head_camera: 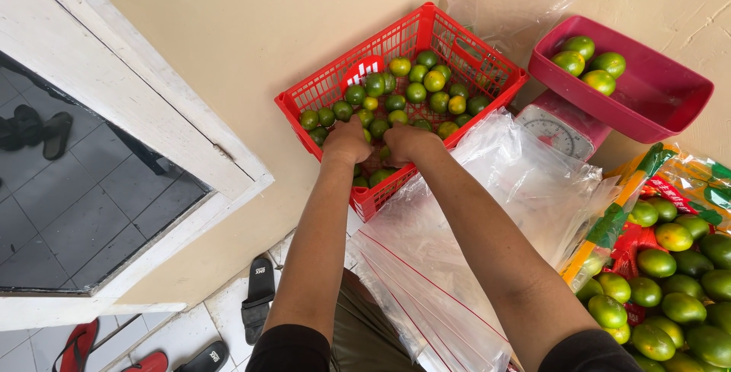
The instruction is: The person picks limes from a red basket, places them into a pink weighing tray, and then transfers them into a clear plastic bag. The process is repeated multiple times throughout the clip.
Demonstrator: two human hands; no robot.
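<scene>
Both hands [377,143] among limes [403,90] (red crate [487,60])

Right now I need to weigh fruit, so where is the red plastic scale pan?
In the head view, the red plastic scale pan sits upper right atop the white dial scale, right of the red crate, holding four green citrus fruits.
</scene>
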